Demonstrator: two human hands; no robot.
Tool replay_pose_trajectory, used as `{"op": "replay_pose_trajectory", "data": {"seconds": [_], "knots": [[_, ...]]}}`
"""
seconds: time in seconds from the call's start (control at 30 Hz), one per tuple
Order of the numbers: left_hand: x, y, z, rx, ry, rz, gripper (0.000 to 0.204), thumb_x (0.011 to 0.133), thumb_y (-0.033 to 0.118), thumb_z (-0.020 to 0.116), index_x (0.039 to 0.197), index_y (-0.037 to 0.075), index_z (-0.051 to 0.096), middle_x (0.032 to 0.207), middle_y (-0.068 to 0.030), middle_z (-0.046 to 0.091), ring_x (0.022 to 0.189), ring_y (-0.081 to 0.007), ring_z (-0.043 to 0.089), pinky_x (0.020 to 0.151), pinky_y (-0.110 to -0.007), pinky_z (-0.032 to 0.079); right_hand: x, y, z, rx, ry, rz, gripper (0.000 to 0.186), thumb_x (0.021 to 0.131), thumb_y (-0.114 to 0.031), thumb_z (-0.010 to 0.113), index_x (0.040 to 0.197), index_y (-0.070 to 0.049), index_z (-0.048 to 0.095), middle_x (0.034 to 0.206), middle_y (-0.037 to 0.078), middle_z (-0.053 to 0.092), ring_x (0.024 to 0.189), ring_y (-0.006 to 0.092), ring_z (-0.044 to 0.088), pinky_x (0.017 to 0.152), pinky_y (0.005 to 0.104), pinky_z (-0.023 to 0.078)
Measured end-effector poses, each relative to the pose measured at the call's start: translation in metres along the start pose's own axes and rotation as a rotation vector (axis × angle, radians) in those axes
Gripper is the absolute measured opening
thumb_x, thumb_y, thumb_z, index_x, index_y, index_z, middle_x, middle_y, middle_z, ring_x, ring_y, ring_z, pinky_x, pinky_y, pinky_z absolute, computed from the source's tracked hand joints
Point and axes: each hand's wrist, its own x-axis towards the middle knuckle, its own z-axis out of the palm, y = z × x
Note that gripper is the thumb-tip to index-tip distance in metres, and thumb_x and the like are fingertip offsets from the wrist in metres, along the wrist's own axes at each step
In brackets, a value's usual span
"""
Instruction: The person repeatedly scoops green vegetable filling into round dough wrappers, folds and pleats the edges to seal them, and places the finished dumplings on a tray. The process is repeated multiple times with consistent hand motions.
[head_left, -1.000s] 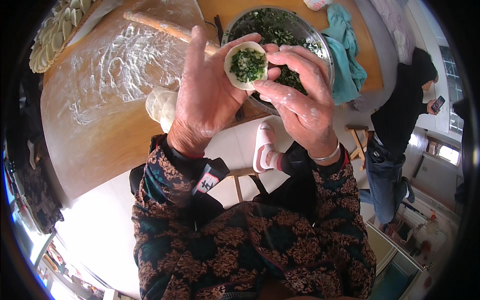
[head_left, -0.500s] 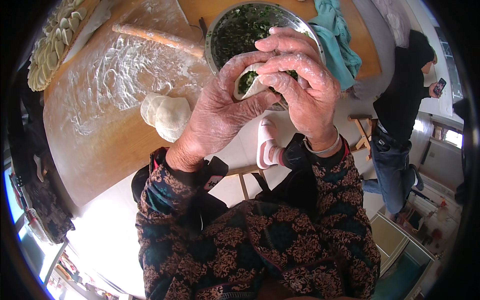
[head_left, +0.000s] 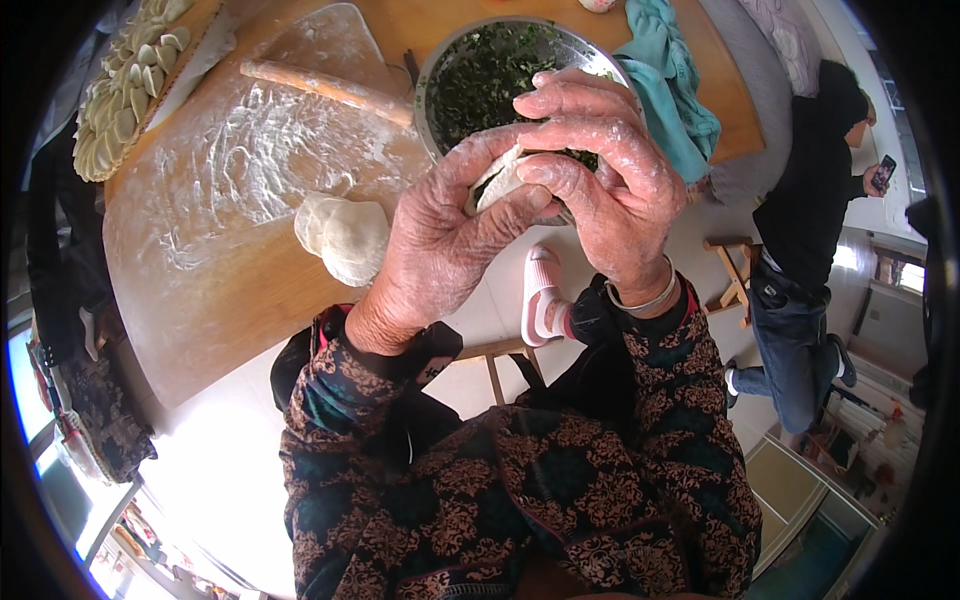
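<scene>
Between my hands, over the near edge of a steel bowl (head_left: 428, 112) of chopped green filling, is a dumpling (head_left: 500, 182) folded partly over its filling. My left hand (head_left: 440, 235) is closed on its left side, the thumb lying along the front. From the right, my right hand (head_left: 610, 185) pinches the wrapper's edge with thumb and forefinger. Flour whitens the fingers of both hands. Left of my left wrist, a few overlapping round dough wrappers (head_left: 345, 240) lie at the table's near edge. My fingers hide part of the dumpling.
A floury rolling pin (head_left: 325, 90) lies on the floured board (head_left: 180, 320). At the far left stands a tray of shaped dumplings (head_left: 125, 95). A teal cloth (head_left: 665, 95) lies right of the bowl. A person in black (head_left: 805, 190) holds a phone near a wooden stool (head_left: 735, 275).
The dumpling's wrapper has closed further, and less green filling shows. My right thumb and forefinger have moved nearer my left thumb. The whole view has shifted slightly.
</scene>
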Motion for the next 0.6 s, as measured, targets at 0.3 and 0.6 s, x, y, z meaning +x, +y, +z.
{"op": "replay_pose_trajectory", "data": {"seconds": [0.3, 0.6], "knots": [[-0.0037, 0.0058, -0.0021, -0.097, -0.037, -0.012, 0.037, 0.094, 0.012, 0.071, 0.128, 0.003, 0.062, 0.116, -0.0041, 0.066, 0.107, -0.0106, 0.060, 0.092, -0.027, 0.051, 0.0065, 0.0008, -0.0045, -0.042, -0.054, -0.128, 0.016, 0.083, -0.003, 0.074, 0.099, -0.001, 0.071, 0.114, 0.014, 0.070, 0.113, 0.0301, 0.062, 0.097, 0.0413, 0.050], [0.0022, 0.0001, 0.0021, -0.244, 0.006, 0.058, 0.041, 0.094, 0.008, 0.069, 0.133, 0.001, 0.058, 0.120, -0.0094, 0.066, 0.109, -0.0172, 0.063, 0.090, -0.031, 0.058, 0.0050, -0.0040, 0.0036, -0.171, 0.041, -0.184, 0.012, 0.081, 0.002, 0.069, 0.088, -0.002, 0.060, 0.100, 0.010, 0.064, 0.109, 0.0315, 0.060, 0.090, 0.0409, 0.051]]}}
